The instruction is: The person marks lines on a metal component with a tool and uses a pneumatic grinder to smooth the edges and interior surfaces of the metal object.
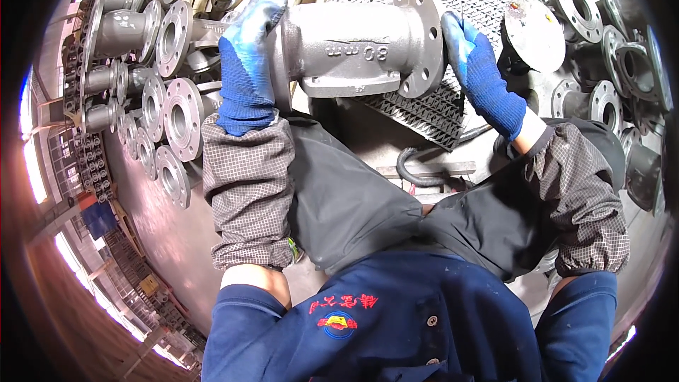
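A grey cast-metal valve body [353,39] with a round flange at each end lies crosswise in front of me, above my knees. My left hand [249,64], in a blue glove with a lighter coated palm, grips its left flange, with the fingers at the upper rim. My right hand [481,74], gloved the same way, presses its fingers against the outer face of the right flange [422,42], which has bolt holes around it. Part of the right fingers is hidden behind that flange. Beneath the casting is a dark metal grating [424,117].
Stacks of flanged castings [173,117] stand close on my left. More flanged castings [605,102] are piled on the right, beside a pale round disc [535,35]. A black hose [410,166] curves near the grating, between my knees.
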### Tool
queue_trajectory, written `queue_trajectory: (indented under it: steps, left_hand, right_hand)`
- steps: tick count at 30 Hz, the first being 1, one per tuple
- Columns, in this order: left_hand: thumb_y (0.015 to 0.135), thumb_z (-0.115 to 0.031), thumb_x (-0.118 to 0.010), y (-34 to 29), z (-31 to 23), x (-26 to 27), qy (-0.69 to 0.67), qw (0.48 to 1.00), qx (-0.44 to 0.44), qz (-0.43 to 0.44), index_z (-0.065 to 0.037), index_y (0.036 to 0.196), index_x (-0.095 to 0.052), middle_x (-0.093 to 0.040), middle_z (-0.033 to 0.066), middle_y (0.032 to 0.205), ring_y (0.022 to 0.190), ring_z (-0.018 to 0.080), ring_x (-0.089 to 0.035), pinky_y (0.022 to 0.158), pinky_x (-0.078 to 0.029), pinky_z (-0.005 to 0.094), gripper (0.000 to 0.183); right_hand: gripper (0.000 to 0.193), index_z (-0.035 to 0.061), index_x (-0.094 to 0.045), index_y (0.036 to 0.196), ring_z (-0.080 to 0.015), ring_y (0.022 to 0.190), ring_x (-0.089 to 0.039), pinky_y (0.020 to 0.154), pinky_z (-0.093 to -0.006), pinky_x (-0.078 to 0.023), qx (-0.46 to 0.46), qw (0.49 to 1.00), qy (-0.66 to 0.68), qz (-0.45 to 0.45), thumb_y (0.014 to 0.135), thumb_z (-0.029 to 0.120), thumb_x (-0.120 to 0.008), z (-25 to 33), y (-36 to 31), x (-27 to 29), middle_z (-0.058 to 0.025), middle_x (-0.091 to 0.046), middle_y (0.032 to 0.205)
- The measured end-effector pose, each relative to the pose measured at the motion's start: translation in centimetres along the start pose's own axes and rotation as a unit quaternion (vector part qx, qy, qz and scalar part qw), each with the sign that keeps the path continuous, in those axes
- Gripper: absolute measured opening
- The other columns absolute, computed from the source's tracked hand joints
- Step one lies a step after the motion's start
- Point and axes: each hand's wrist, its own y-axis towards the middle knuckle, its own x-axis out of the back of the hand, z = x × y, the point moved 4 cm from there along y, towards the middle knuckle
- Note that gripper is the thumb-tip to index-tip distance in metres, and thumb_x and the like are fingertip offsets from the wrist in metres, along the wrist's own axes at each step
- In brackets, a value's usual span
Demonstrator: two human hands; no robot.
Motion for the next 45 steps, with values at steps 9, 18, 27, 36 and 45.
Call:
queue_trajectory:
  steps: [9, 18, 27, 36, 45]
  left_hand:
    - [0.088, -0.036, -0.056, 0.0, 0.7, -0.9, -0.227, 0.945, 0.225, -0.064, -0.002, 0.117, -0.058, -0.063, 0.0104, 0.104, 0.089, 0.02, -0.062, 0.077, -0.054, 0.0324, 0.044]
    - [0.088, -0.034, -0.059, 0.5, 0.8, -2.0, -0.273, 0.939, 0.204, -0.048, -0.003, 0.119, -0.056, -0.061, 0.0106, 0.108, 0.095, 0.0234, -0.061, 0.084, -0.052, 0.036, 0.044]
    - [0.09, -0.031, -0.056, -1.6, 3.5, -0.3, -0.345, 0.9, 0.257, -0.07, -0.003, 0.115, -0.057, -0.061, 0.0112, 0.107, 0.095, 0.0227, -0.061, 0.084, -0.051, 0.0355, 0.037]
    - [0.092, -0.033, -0.051, -2.1, 5.1, -0.8, -0.394, 0.862, 0.316, -0.056, -0.001, 0.118, -0.054, -0.06, 0.0166, 0.114, 0.101, 0.0285, -0.06, 0.091, -0.049, 0.0415, 0.041]
    - [0.092, -0.034, -0.053, -2.6, 6.1, -5.3, -0.318, 0.905, 0.281, -0.015, 0.0, 0.126, -0.051, -0.057, 0.0149, 0.12, 0.109, 0.0227, -0.057, 0.096, -0.045, 0.0345, 0.048]
  right_hand:
    - [0.041, -0.0028, -0.056, 0.118, -0.0079, 0.072, -0.049, 0.066, -0.0226, -0.044, -0.016, 0.999, -0.033, -0.006, 0.097, 0.032, -0.049, 0.5, 1.1, 0.1, -0.0031, -0.06, 0.084]
    - [0.048, -0.0055, -0.06, 0.107, -0.0212, 0.073, -0.061, 0.072, -0.0338, -0.048, 0.011, 0.999, -0.016, -0.032, 0.096, 0.039, -0.045, 1.3, 1.0, 1.4, -0.0169, -0.065, 0.083]
    - [0.06, -0.0054, -0.064, 0.082, -0.0193, 0.062, -0.062, 0.061, -0.028, -0.05, -0.203, 0.957, 0.136, -0.157, 0.097, 0.047, -0.038, -8.8, -7.8, 7.8, -0.015, -0.066, 0.073]
    - [0.057, 0.0015, -0.057, 0.106, -0.0285, 0.064, -0.062, 0.057, -0.0414, -0.052, -0.411, 0.88, 0.169, -0.166, 0.096, 0.053, -0.035, -35.6, -12.2, 8.1, -0.0142, -0.063, 0.081]
    - [0.064, -0.0058, -0.063, 0.079, -0.0434, 0.085, -0.061, 0.074, -0.0495, -0.046, -0.211, 0.874, -0.438, 0.019, 0.098, 0.044, -0.027, -35.3, -10.5, 3.0, -0.0274, -0.063, 0.084]
